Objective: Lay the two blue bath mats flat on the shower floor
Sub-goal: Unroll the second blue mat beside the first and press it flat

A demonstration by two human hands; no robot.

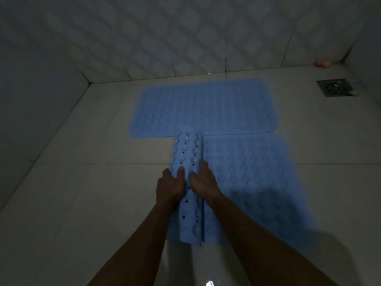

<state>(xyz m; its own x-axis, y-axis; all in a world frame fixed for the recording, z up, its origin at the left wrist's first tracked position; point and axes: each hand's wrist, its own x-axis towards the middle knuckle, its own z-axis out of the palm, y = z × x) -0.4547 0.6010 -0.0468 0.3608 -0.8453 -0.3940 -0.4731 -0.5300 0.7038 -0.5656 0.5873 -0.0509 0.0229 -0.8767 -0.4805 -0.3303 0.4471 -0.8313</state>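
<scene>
Left hand (169, 183) and right hand (203, 180) gripped near mat's (247, 178) rolled, sucker-studded blue rubber edge (186, 162), apparently half unrolled; far mat (204, 109) lay flat at twelve o'clock on tiled floor (82, 193).

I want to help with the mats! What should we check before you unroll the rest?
1. Far mat lying flat by the wall: ok.
2. Near mat fully flat: not ok, its left part is still rolled up.
3. Both hands on the roll, left hand and right hand: ok.
4. Bare floor left of the roll to unroll onto: ok.
5. Drain uncovered: ok.
6. Floor dry: cannot tell.
</scene>
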